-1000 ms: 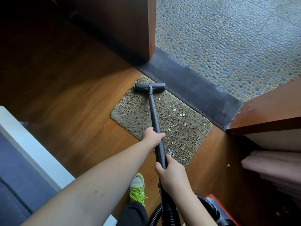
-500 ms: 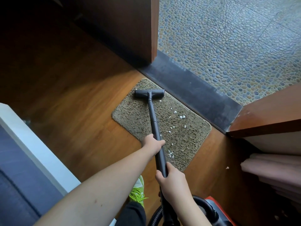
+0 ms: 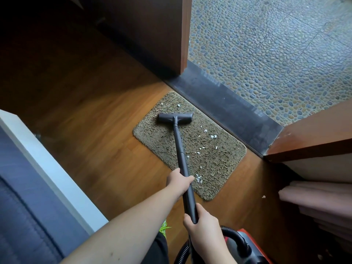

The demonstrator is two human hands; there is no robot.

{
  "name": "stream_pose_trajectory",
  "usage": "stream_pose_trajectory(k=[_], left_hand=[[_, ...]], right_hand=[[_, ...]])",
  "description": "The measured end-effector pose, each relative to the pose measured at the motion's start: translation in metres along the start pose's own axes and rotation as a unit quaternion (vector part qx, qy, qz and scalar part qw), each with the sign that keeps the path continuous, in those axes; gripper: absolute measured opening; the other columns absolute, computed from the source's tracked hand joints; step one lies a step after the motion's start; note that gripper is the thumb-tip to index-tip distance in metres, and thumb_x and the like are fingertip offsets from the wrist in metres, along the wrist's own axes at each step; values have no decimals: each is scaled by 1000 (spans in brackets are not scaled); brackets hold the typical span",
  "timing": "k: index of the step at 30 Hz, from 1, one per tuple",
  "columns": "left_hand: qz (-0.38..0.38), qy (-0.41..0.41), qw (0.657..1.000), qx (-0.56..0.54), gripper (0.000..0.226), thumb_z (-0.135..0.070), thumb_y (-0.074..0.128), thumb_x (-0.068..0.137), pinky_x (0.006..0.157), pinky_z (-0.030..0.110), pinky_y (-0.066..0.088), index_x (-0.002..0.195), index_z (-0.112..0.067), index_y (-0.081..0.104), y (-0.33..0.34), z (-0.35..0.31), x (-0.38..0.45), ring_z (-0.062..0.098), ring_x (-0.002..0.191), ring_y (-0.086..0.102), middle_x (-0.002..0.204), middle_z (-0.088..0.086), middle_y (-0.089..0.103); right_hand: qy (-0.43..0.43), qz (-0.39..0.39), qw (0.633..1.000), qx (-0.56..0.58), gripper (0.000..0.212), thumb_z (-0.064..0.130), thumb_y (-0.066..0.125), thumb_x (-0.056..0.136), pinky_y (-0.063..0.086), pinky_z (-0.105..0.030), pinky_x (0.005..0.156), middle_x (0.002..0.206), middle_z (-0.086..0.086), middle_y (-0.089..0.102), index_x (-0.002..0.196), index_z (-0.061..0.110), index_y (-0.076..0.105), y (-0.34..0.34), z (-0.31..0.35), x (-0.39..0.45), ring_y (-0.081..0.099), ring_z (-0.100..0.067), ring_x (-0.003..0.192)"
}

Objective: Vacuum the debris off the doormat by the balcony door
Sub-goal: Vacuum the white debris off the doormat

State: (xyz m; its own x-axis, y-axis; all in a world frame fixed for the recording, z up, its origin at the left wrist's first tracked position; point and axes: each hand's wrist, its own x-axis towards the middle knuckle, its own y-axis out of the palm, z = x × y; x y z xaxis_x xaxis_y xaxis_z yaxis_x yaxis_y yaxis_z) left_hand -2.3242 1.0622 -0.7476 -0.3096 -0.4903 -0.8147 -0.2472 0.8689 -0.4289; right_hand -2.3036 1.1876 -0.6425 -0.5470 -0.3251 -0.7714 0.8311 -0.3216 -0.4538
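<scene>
A brown shaggy doormat [image 3: 160, 141] lies on the wooden floor against the dark door sill. White debris bits [image 3: 213, 136] are scattered over its right half, with two more near its far corner. The black vacuum nozzle [image 3: 175, 117] rests on the mat's far left part, its black tube [image 3: 180, 149] running back toward me. My left hand [image 3: 178, 181] grips the tube near the mat's near edge. My right hand [image 3: 202, 221] grips the tube lower down, close to my body.
The red and black vacuum body [image 3: 247, 248] with its hose sits at the bottom right. A dark sill [image 3: 228, 103] and pebbled balcony floor [image 3: 276, 54] lie beyond the mat. Wooden door frames stand left and right. A white-edged sofa [image 3: 28, 178] is at left, folded curtain [image 3: 320, 199] at right.
The nozzle has been drawn back toward me along the mat, away from its far corner. Two white bits now show beyond the nozzle. Both hands keep their grip on the tube.
</scene>
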Motion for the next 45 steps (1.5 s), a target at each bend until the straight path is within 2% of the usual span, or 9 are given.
stream_pose_trajectory(k=[3,8,13,20,26,30,37,41,45], left_hand=[[-7,-1,1000,-12,69,-34,67,82,85,25,42,143,-13,44,-5,2,3,26,119,55,137,7,55],[-24,4,1000,-8,65,-33,67,85,91,26,41,143,-11,45,-26,-3,18,26,123,52,139,9,54],[-24,-11,999,-23,76,-38,68,82,103,35,44,148,-14,38,-49,-12,43,29,127,50,143,9,50],[-28,0,999,-22,62,-37,69,79,86,32,51,134,-12,53,-66,-28,70,28,106,59,122,9,62],[-29,4,999,-40,53,-34,69,82,70,28,47,128,-12,56,-79,-39,85,25,93,59,109,7,63],[-22,1,998,-58,63,-33,69,84,79,32,51,139,-10,48,-87,-45,93,28,103,59,122,11,58],[-8,-8,997,-78,60,-30,70,84,82,37,56,136,-8,49,-87,-46,89,30,101,60,115,11,58],[-6,-14,996,-87,65,-30,71,83,88,40,56,139,-8,46,-81,-42,80,29,102,61,118,12,59],[-7,-14,997,-73,74,-33,71,83,91,39,54,146,-10,39,-73,-37,69,29,107,60,127,12,56]], right_hand=[[-8,6,1000,-15,23,40,50,90,38,-12,47,81,2,59,103,21,51,5,3,3,50,-15,69],[-19,6,1000,-16,19,37,51,90,37,-17,48,80,1,61,96,19,51,10,23,18,56,-20,71],[-31,-7,999,-24,20,37,51,89,44,-30,61,88,-4,65,95,19,52,16,49,40,62,-24,80],[-33,-15,999,-25,18,36,51,87,49,-32,66,84,-6,65,87,18,48,15,71,67,64,-27,79],[-38,-19,999,-24,17,37,51,86,53,-32,67,84,-6,66,85,20,47,15,88,84,66,-28,77],[-42,-22,999,-24,17,36,52,87,50,-30,65,83,-6,66,85,19,49,15,98,92,66,-28,78],[-31,-17,999,-19,18,36,52,86,51,-31,67,86,-7,66,89,18,49,14,98,89,66,-29,80],[-33,-14,999,-29,18,35,51,88,38,-27,63,86,-3,61,90,18,47,11,91,81,57,-24,77],[-35,-13,999,-33,17,35,51,89,38,-28,65,88,-4,60,91,18,48,10,81,71,53,-24,77]])
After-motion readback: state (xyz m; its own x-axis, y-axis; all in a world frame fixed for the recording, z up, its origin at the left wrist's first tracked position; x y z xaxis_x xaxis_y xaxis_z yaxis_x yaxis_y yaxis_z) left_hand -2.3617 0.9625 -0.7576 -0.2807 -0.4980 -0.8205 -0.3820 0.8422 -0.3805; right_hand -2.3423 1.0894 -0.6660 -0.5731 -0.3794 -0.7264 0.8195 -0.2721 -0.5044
